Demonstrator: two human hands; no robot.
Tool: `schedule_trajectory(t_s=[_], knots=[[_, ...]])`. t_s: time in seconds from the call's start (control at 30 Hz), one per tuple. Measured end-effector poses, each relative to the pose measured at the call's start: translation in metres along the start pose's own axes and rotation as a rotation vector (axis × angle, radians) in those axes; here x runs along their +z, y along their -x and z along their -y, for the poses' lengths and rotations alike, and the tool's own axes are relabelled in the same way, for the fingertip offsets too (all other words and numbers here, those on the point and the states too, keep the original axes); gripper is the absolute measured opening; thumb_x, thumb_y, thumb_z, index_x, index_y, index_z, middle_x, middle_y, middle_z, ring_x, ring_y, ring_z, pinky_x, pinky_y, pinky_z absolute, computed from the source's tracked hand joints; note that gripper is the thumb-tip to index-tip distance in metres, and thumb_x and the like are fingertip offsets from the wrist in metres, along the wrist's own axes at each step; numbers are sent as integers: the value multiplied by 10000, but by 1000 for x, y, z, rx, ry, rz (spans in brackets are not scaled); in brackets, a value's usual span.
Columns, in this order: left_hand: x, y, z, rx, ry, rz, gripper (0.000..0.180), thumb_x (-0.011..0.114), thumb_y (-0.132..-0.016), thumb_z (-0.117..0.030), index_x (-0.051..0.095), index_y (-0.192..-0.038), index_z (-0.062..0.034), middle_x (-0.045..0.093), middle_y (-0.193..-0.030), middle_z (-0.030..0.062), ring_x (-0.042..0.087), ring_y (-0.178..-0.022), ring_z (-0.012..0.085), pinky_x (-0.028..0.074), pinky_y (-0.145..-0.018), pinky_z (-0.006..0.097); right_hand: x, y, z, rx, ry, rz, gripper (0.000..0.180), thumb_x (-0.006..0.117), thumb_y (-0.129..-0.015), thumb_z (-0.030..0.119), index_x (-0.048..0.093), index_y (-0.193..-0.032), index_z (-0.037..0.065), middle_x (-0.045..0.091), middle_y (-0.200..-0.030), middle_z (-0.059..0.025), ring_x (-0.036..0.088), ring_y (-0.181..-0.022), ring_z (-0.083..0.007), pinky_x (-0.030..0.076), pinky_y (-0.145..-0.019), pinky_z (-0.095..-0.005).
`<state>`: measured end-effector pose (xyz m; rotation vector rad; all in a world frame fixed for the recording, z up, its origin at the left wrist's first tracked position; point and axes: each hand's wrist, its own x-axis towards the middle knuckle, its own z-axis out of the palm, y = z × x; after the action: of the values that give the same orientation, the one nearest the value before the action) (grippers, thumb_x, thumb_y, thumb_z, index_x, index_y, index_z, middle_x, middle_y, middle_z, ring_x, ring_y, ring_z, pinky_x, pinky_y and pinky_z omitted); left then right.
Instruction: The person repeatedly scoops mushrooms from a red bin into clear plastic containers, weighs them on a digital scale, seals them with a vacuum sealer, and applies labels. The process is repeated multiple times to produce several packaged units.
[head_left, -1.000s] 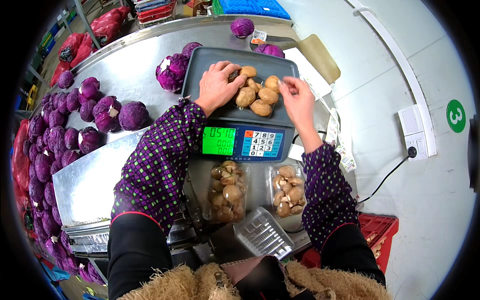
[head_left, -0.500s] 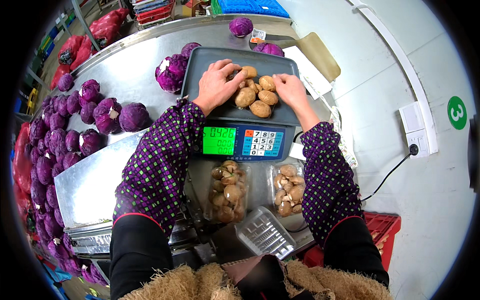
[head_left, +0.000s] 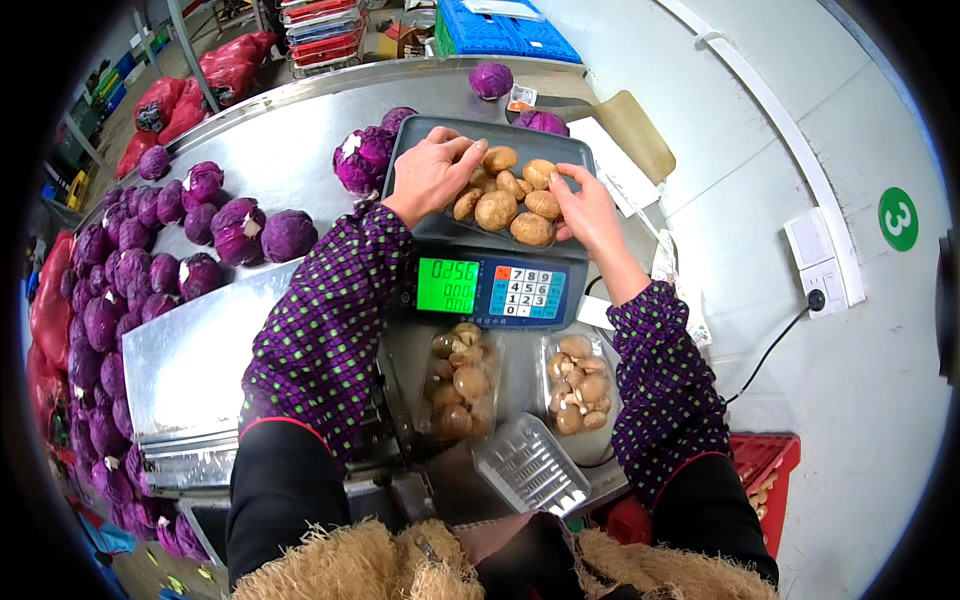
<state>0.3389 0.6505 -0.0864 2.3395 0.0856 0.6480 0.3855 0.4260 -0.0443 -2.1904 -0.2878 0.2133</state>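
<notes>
Over the grey pan (head_left: 405,165) of a digital scale, several brown mushrooms (head_left: 497,210) sit heaped in a see-through tray (head_left: 478,226), whose rim shows only faintly. My left hand (head_left: 436,177) closes on the tray's left side, its fingertips by the upper mushrooms. On the right side, my right hand (head_left: 592,212) grips with the thumb at the edge and fingers lower down. The scale's green display (head_left: 448,286) and keypad (head_left: 518,293) face me. Nearer to me lie two wrapped mushroom packs (head_left: 462,385) (head_left: 578,385) and an unfilled clear tray (head_left: 532,464).
Purple cabbages (head_left: 238,230) cover the left of the metal table (head_left: 270,130), beside a raised metal plate (head_left: 200,350). A red crate (head_left: 765,460) stands low at the right. A black cord (head_left: 770,355) runs from a wall socket (head_left: 825,285). Red net sacks (head_left: 235,65) lie beyond.
My right hand has moved down the tray's side, with its fingers lower around the edge. The display reading has dropped. The whole view has shifted slightly.
</notes>
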Motion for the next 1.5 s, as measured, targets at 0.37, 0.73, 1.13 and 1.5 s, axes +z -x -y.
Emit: schedule_trajectory(t_s=[0.37, 0.73, 1.13, 1.5], knots=[[-208, 144, -6, -381, -277, -36, 550, 402, -950, -524, 685, -1082, -72, 636, -1090, 149, 599, -1034, 317, 446, -888, 379, 88, 102, 119, -249, -194, 459, 467, 620, -887, 312, 566, -1244, 16, 677, -850, -158, 656, -538, -209, 552, -481, -314], [-307, 300, 84, -563, -54, -189, 565, 437, -945, -491, 592, -1222, -24, 589, -1234, 210, 538, -1166, 360, 398, -996, 399, 233, 163, 162, -476, 125, 701, 506, 588, -902, 390, 558, -1277, 52, 662, -1049, -187, 691, -733, -265, 574, -600, -365], [-295, 320, 60, 220, -415, -189, 493, 821, -597, -314, 648, -983, -62, 595, -1196, 106, 517, -1184, 318, 410, -956, 452, 269, 190, 194, -662, 261, 528, 388, 647, -840, 417, 681, -1157, 195, 659, -1106, -122, 606, -1035, -314, 494, -904, -380], [-302, 308, 58, 3, -226, -99, 522, 811, -592, -247, 586, -1007, -25, 535, -1172, 143, 520, -1110, 347, 418, -955, 470, 274, 178, 168, -962, 15, 443, 321, 637, -852, 300, 668, -1164, 228, 663, -1096, -68, 587, -1060, -271, 465, -939, -379]])
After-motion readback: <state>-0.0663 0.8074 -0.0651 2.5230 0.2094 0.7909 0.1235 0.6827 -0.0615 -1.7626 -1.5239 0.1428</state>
